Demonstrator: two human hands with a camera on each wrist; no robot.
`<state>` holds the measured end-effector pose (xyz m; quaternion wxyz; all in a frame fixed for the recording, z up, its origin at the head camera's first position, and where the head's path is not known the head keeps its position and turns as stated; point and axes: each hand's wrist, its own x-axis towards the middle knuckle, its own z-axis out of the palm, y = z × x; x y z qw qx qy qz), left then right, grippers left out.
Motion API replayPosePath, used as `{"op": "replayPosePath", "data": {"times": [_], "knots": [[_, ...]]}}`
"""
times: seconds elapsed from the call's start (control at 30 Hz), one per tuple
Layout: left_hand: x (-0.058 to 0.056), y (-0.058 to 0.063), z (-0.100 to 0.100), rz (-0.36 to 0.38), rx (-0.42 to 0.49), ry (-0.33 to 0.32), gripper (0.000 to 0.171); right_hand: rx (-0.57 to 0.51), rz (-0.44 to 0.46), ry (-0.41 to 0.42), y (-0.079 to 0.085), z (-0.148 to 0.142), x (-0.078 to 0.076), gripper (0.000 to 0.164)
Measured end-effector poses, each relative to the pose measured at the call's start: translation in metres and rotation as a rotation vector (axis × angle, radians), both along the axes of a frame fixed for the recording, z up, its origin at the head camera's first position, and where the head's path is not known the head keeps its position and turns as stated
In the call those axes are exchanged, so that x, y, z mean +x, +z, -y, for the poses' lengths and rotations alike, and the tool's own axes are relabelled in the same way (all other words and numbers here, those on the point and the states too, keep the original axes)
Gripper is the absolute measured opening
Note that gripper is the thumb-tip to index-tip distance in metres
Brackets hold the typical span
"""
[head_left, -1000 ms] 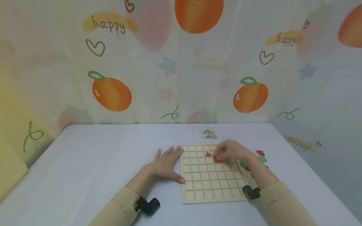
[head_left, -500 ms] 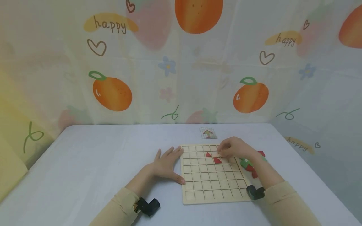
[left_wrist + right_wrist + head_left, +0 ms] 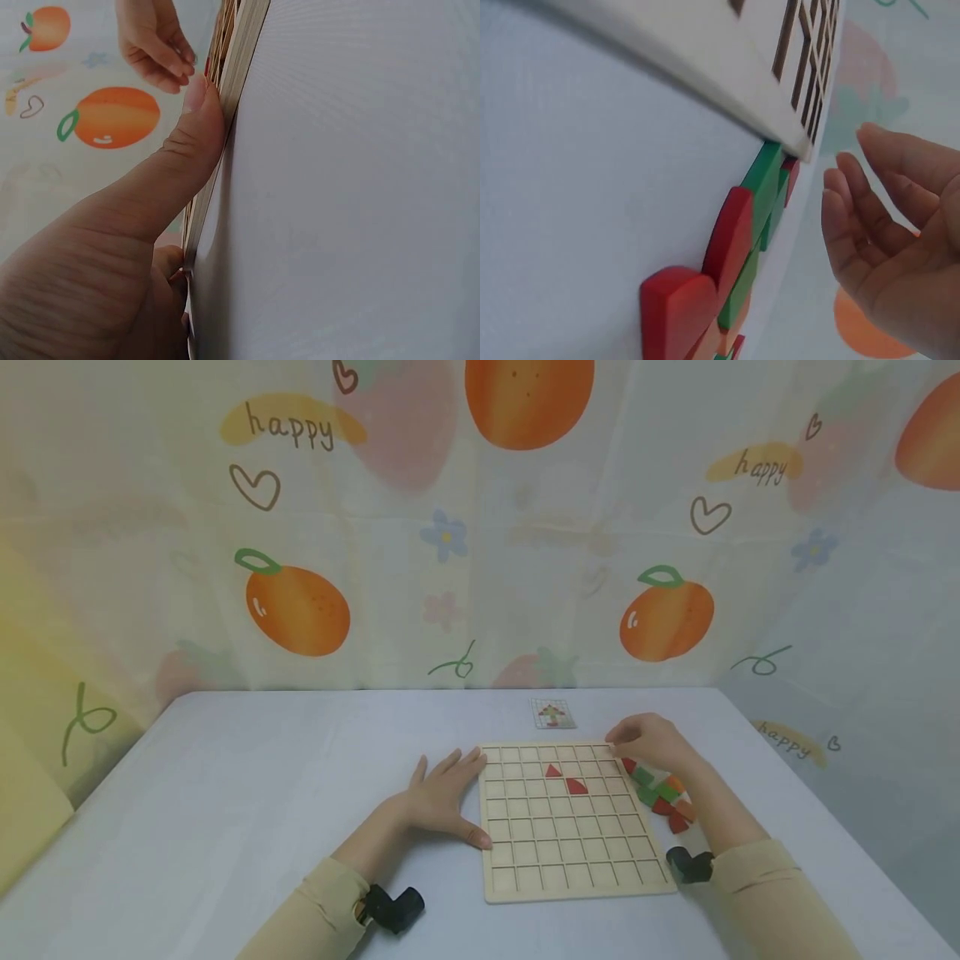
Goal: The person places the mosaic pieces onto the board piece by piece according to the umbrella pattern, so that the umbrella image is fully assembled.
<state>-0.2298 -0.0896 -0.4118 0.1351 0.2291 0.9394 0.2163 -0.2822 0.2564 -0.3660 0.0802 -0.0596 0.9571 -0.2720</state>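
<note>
A wooden grid board (image 3: pixel 570 852) lies flat, with a red triangle (image 3: pixel 552 771) and a red rounded piece (image 3: pixel 577 787) on its upper middle cells. My left hand (image 3: pixel 442 797) rests at the board's left side, fingers spread, thumb and fingertips on its edge; the left wrist view shows the thumb (image 3: pixel 191 142) against that edge. My right hand (image 3: pixel 652 743) hovers over the board's far right corner. In the right wrist view its fingers (image 3: pixel 855 202) are loosely bent, a gap between thumb and fingers, nothing held.
Beside the board's right edge lie loose blocks: a red rounded block (image 3: pixel 679 300), green blocks (image 3: pixel 666 792) and orange ones (image 3: pixel 676 784). A small card (image 3: pixel 552 713) printed with a coloured figure on a grid lies beyond the board. A fruit-printed cloth (image 3: pixel 510 568) hangs behind the table.
My right hand has moved off the red rounded piece, rightward to the board's far corner, leaving that piece on the board. More loose blocks now show. My left hand has stayed still.
</note>
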Motion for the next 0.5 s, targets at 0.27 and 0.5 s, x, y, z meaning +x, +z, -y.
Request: {"op": "replayPosePath", "data": {"times": [0.27, 0.5], "knots": [[0.000, 0.000, -0.001, -0.008, -0.001, 0.003, 0.123, -0.002, 0.087, -0.107, -0.002, -0.012, 0.007, 0.033], [0.001, 0.001, 0.000, -0.006, 0.003, 0.005, 0.123, -0.005, 0.145, -0.130, -0.005, -0.019, 0.006, 0.034]]}}
